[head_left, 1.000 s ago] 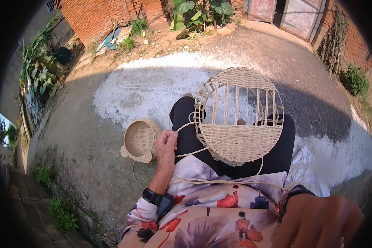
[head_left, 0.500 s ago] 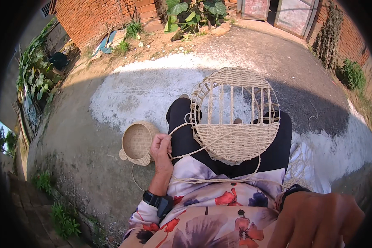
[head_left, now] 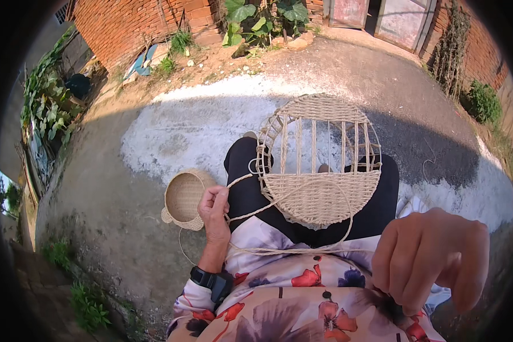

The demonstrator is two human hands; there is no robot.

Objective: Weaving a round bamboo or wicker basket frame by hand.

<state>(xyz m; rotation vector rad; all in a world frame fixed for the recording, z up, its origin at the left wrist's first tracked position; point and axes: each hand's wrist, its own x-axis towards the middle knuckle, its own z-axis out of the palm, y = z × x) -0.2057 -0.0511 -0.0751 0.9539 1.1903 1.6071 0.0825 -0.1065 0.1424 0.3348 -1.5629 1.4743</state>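
Note:
A round woven panel of pale cord point(head_left: 319, 162) rests on my lap, its lower half tightly woven and its upper part open bars. My left hand point(head_left: 215, 209) is closed on a strand of the cord point(head_left: 251, 212) beside the panel's left edge. My right hand point(head_left: 430, 256) is raised close to the camera at the lower right, fingers curled and pinched; the cord point(head_left: 290, 249) runs across my lap toward it. A black watch sits on my left wrist.
A small round woven basket point(head_left: 183, 196) lies on the concrete ground to my left. A brick wall point(head_left: 137, 23), plants and doors stand at the far edge. Weeds line the left side.
My right hand has risen nearer the camera, drawing the cord across my lap. My left hand stays by the panel's left edge.

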